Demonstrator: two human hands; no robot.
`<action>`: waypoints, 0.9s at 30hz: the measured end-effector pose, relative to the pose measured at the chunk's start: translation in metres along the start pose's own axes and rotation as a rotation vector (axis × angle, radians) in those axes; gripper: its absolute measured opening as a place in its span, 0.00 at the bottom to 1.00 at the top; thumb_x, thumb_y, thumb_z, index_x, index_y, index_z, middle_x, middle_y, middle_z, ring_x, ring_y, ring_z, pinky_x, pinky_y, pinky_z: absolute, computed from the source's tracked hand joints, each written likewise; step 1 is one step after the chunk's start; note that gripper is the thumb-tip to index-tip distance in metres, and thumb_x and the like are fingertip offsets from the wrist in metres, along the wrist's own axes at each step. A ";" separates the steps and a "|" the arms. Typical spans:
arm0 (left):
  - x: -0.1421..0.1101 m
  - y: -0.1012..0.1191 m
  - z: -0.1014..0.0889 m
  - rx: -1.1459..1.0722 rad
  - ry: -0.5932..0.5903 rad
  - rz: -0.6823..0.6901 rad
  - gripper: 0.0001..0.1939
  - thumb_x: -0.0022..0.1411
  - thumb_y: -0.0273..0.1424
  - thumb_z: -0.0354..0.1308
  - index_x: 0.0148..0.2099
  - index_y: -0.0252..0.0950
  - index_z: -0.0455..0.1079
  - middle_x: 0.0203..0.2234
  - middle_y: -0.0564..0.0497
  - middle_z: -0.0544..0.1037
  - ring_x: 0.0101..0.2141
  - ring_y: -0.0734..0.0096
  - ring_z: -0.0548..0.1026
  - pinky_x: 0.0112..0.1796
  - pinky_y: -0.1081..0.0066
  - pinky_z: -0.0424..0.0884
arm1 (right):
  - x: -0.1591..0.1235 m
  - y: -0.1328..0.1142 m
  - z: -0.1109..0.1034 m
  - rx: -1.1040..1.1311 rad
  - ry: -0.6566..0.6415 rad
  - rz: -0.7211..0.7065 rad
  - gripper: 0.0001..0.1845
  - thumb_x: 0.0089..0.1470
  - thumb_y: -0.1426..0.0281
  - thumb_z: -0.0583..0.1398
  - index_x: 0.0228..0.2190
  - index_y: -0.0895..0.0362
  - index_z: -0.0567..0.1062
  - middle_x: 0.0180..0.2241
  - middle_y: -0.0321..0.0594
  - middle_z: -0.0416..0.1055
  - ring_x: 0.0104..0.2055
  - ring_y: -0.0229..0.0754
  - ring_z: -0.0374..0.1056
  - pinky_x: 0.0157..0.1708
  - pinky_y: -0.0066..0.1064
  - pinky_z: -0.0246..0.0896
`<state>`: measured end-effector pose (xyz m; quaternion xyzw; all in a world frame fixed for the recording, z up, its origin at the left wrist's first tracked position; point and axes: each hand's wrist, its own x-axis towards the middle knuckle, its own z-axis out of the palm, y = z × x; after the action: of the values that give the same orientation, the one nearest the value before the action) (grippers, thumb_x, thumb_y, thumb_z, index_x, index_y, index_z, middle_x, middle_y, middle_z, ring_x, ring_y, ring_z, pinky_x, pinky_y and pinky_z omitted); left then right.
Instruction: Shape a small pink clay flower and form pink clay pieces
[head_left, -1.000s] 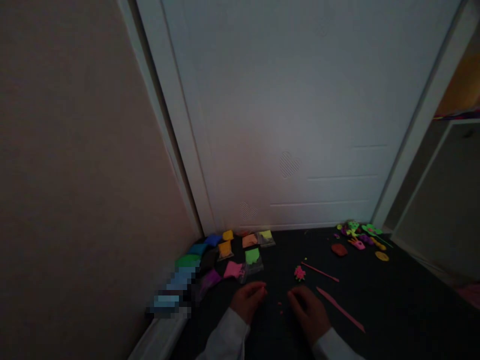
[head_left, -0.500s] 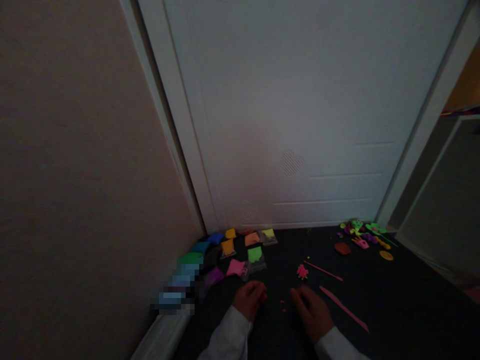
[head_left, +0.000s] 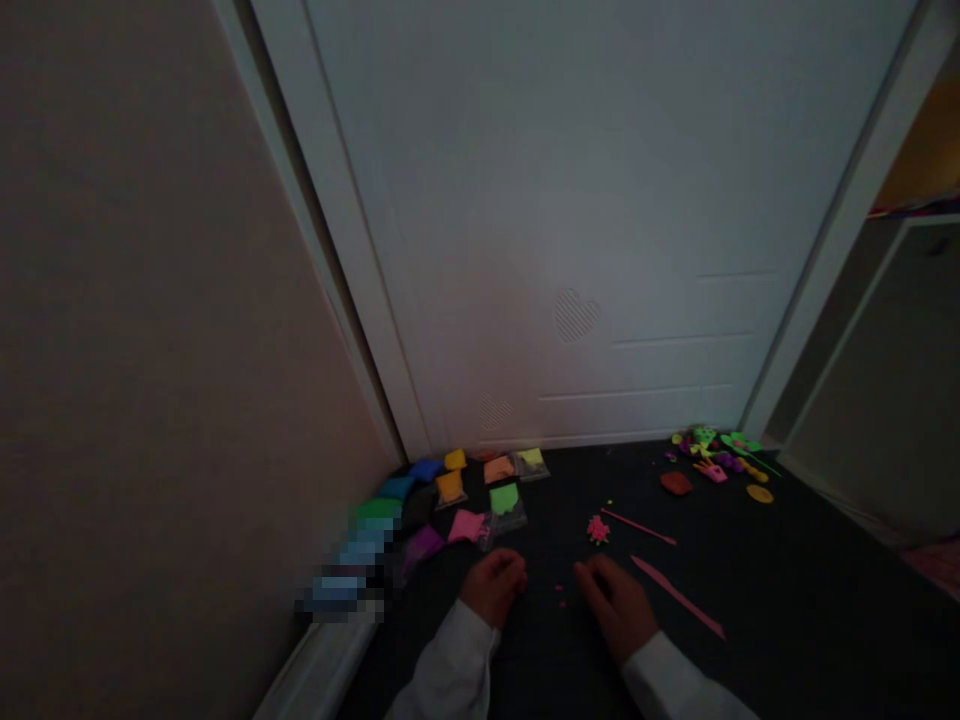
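My left hand (head_left: 494, 588) rests low over the dark table with its fingers curled and pinched together; whatever is between them is too small or hidden. My right hand (head_left: 616, 604) is closed too, thumb against the fingers, and I cannot make out anything in it. Between the hands lie tiny pink bits (head_left: 560, 596). Just beyond my right hand sits a small pink flower-like piece (head_left: 598, 530) with green tips. Beside it lie a thin pink stick tool (head_left: 639, 526) and a longer pink modelling knife (head_left: 679, 597).
Bags of coloured clay, such as pink (head_left: 466, 526), green (head_left: 505, 498) and orange (head_left: 450, 487), spread at the left. Back right are a red-brown lump (head_left: 676, 483), a yellow disc (head_left: 760, 494) and a pile of colourful clay pieces (head_left: 705, 445). A white door (head_left: 570, 220) stands behind.
The view has shifted slightly, so everything appears a little higher and further left. Both hands keep nearly the same closed pose, and the things on the table stay where they were.
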<state>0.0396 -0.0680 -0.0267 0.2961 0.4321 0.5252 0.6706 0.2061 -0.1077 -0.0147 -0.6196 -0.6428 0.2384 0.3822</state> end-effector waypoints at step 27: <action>0.000 0.000 0.001 -0.051 0.009 -0.021 0.16 0.28 0.29 0.66 0.20 0.29 0.64 0.12 0.54 0.67 0.16 0.80 0.64 0.20 0.77 0.58 | 0.001 0.006 0.006 0.044 0.041 0.001 0.15 0.47 0.59 0.50 0.25 0.57 0.67 0.23 0.36 0.65 0.25 0.36 0.61 0.26 0.26 0.55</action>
<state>0.0408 -0.0680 -0.0262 0.2721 0.4245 0.5303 0.6816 0.2050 -0.1048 -0.0226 -0.6160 -0.6292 0.2399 0.4088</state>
